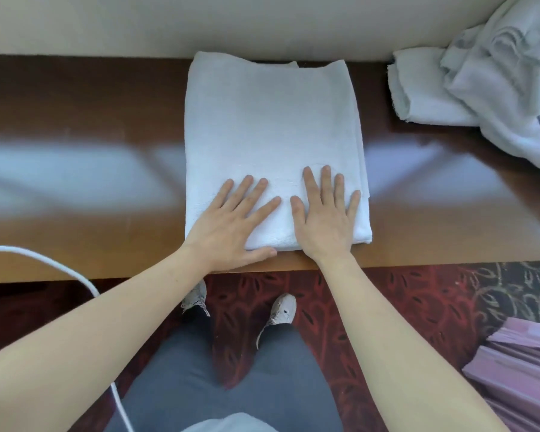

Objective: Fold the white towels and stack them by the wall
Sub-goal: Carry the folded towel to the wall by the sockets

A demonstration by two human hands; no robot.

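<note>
From my feed: a white cable [60, 269] crosses the desk [91, 120] at near left; left hand [231, 226] lies flat, fingers spread, on the folded towel [268, 120], whose far edge meets the wall [169, 23]; right hand [325, 219] flat beside it; crumpled towels [480, 88] heaped at right

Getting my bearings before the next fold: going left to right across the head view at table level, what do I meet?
Cable → left hand → right hand → towel pile.
</note>
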